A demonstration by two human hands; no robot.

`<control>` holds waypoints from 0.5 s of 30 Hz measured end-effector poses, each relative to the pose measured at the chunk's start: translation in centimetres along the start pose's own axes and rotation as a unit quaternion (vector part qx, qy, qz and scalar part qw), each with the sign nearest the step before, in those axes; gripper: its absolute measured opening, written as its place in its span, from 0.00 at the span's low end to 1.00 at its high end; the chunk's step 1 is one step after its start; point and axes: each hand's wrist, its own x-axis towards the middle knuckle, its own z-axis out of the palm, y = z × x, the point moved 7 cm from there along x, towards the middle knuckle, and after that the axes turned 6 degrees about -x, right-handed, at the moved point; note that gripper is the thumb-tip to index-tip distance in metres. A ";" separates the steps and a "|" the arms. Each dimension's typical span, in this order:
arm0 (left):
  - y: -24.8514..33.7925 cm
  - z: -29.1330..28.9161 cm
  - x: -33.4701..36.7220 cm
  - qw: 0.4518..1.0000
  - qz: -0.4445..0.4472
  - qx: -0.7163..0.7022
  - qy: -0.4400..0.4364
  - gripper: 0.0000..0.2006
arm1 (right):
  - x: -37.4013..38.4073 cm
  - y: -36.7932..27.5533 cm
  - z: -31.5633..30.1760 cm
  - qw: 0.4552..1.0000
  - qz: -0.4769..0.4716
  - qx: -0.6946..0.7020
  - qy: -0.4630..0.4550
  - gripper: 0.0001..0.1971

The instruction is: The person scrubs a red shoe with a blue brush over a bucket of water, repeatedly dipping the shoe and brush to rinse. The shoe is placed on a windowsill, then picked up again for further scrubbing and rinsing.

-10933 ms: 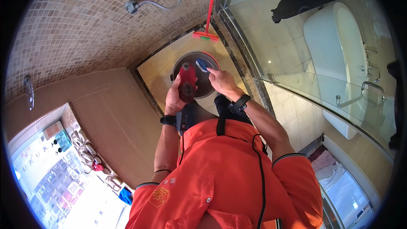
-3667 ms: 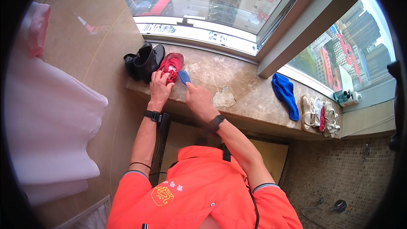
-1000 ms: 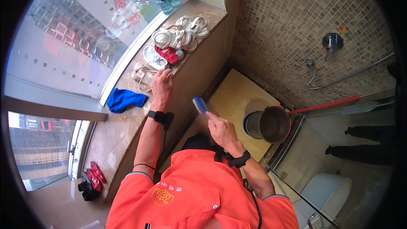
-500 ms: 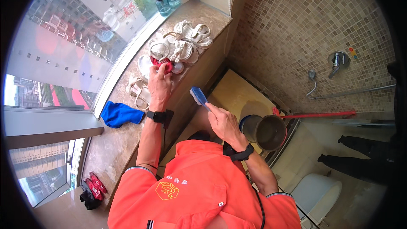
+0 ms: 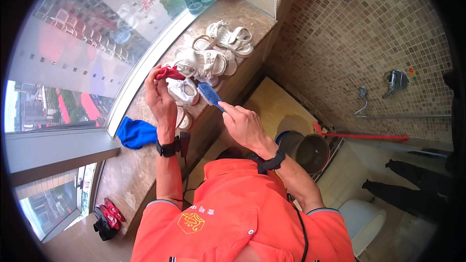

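My left hand (image 5: 161,103), raised over the window ledge, pinches a small red shoe (image 5: 170,73) between thumb and fingers; they cover part of it. My right hand (image 5: 247,126) is closed round the handle of a blue scrubbing brush (image 5: 208,93). The brush's pale bristles face the ledge, a little apart from the red shoe. A white shoe (image 5: 183,91) lies just beyond the brush head. Farther along sit several white strappy sandals (image 5: 213,62), bunched together. Another pale sandal (image 5: 183,119) is partly hidden behind my left wrist.
A blue cloth (image 5: 136,133) lies on the stone ledge (image 5: 128,170) left of my wrist. Red and black shoes (image 5: 110,213) stand at its near end, pump bottles (image 5: 193,2) at its far end. A dark bucket (image 5: 310,153) and a red-handled tool (image 5: 364,136) are at right.
My left hand has lifted the red shoe off the pile and moved it left, uncovering the white shoe. My right hand has brought the brush left and up, closer to the shoes.
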 end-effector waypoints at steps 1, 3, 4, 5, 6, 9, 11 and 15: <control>1.0 0.1 -0.2 0.999 0.012 -0.029 -0.011 0.14 | -0.1 0.2 -0.1 1.000 0.008 0.005 0.000 0.17; 3.3 0.6 -0.8 0.995 0.080 -0.053 -0.036 0.15 | -0.4 0.9 -0.7 0.999 0.020 0.025 0.012 0.17; 4.5 1.4 -1.4 0.992 0.093 -0.063 -0.060 0.14 | -0.8 1.6 -1.4 0.999 0.028 0.036 0.027 0.17; 4.3 2.4 -2.2 0.987 0.050 -0.128 -0.085 0.14 | -1.4 2.3 -2.1 0.997 0.038 0.046 0.043 0.17; 4.9 3.5 -2.8 0.983 0.052 -0.128 -0.123 0.15 | -2.0 2.9 -3.0 0.996 0.057 0.057 0.046 0.16; 5.2 8.6 -5.6 0.959 -0.045 -0.180 -0.214 0.19 | -4.6 5.2 -5.9 0.984 0.135 0.088 0.079 0.17; 5.1 12.6 -7.4 0.934 -0.052 -0.197 -0.295 0.15 | -6.9 7.0 -7.6 0.969 0.223 0.086 0.066 0.17; -0.4 19.6 -14.3 0.886 -0.195 -0.226 -0.355 0.10 | -13.0 10.8 -9.7 0.932 0.341 0.085 0.089 0.19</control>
